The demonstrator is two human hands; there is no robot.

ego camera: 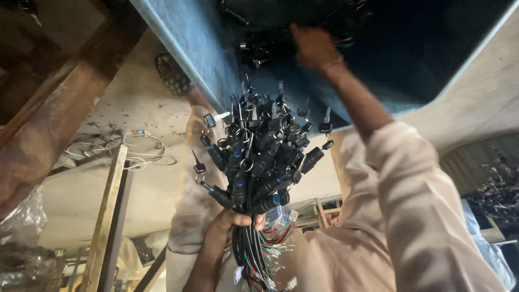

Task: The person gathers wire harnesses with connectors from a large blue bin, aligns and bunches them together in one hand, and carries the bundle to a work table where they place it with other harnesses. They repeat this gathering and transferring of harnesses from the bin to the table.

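the person's left hand [230, 224] is wrapped tight around a thick bundle of black ignition-switch harnesses [254, 162], fist closed about the cables just below the switch bodies. holding them there keeps the heavy heads fanned upward like a bouquet while the coloured wire tails [259, 265] with their white plug ends hang loose beneath the fist. small keys [326, 125] stick out of the switch heads on rings, some pointing sideways, and one white-tipped piece [220, 116] juts out at the bundle's left side.

the right hand [313, 46], at the end of a pale sleeve [411, 178], reaches away from the bundle into a big blue bin [194, 48] and sits over a dark heap of more switches [259, 51] lying against the bin's near wall. it is blurred, so i cannot tell whether the fingers are spread or already pinched on something; it looks to be down among the pile. the bundle is held just outside the bin's rim, near enough that the two hands are only a short reach apart.

a sandalled foot [173, 73] rests on the dusty concrete floor [135, 108] right by the bin's outer wall. a loop of thin white wire [146, 154] lies on the floor near a wooden post [105, 216], a rusty brown beam [48, 124] crosses the left side, and another tangle of dark harnesses [497, 189] sits at the far right edge.
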